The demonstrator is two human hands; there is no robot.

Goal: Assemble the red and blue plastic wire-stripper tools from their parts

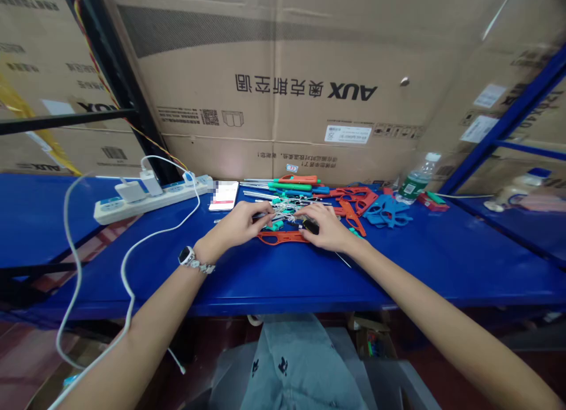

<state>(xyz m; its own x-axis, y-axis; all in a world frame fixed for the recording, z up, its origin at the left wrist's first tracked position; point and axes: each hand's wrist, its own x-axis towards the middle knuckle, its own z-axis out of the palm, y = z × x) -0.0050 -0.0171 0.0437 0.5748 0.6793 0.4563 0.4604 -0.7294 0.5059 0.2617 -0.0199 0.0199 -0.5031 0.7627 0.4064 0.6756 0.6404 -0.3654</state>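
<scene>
My left hand (242, 224) is at the left side of a pile of small parts, thumb and fingers closed together; what is between them is too small to make out. My right hand (326, 226) curls over a black-and-yellow handle (310, 225), which looks like a screwdriver's. A thin metal rod (343, 260) shows below the right wrist. Between the hands lie small white and teal parts (287, 214) with thin wires, partly hidden by my fingers. Just in front of them is an orange gun-shaped plastic casing (283, 238). Behind the pile lie long-nosed lighters with green (292, 186) and orange (296, 179) handles.
Red casings (356, 203) and blue casings (388, 211) lie right of the pile, near a water bottle (417, 180). On the left are a phone (224, 196) and a power strip (152, 200); its white cable (128, 262) hangs near my left arm. Cardboard boxes (283, 103) stand behind.
</scene>
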